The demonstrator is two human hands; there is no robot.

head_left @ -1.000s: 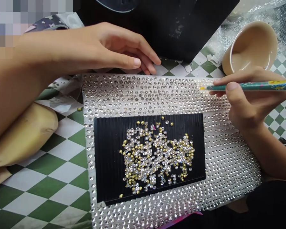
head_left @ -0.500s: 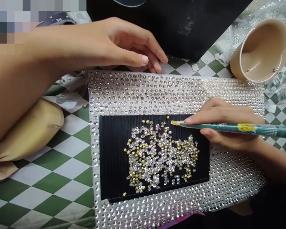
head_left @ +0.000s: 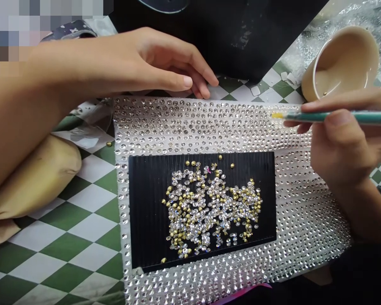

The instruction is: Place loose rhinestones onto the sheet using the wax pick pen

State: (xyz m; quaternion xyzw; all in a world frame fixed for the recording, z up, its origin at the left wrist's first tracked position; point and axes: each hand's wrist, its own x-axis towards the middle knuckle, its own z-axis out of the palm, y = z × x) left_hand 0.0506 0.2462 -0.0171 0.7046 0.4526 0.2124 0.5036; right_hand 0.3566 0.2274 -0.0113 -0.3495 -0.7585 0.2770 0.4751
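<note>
My right hand [head_left: 346,144] grips a green pencil [head_left: 336,117] with a yellow tip, held level above the right part of a white sheet [head_left: 190,144] set with rows of clear rhinestones. My left hand [head_left: 174,70] hangs at the sheet's far edge, thumb stretched out and fingers loosely bent and apart, holding nothing. On the sheet lies a black ridged tray [head_left: 149,212]. Loose rhinestones [head_left: 209,207] are heaped in it, some clear side up, others showing gold pointed backs. Whether a stone sticks to the pencil tip is too blurred to tell.
A beige cup [head_left: 346,59] lies tipped at the far right beside clear plastic wrap [head_left: 307,46]. Behind my left hand is a large black object [head_left: 209,34]. A yellowish pouch-like thing [head_left: 51,173] lies under my left forearm on the green-and-white checked tablecloth [head_left: 82,237].
My right hand has lifted the pencil from the tray's far edge and carried it up and right, over the sheet near the cup. The left hand stays nearly still.
</note>
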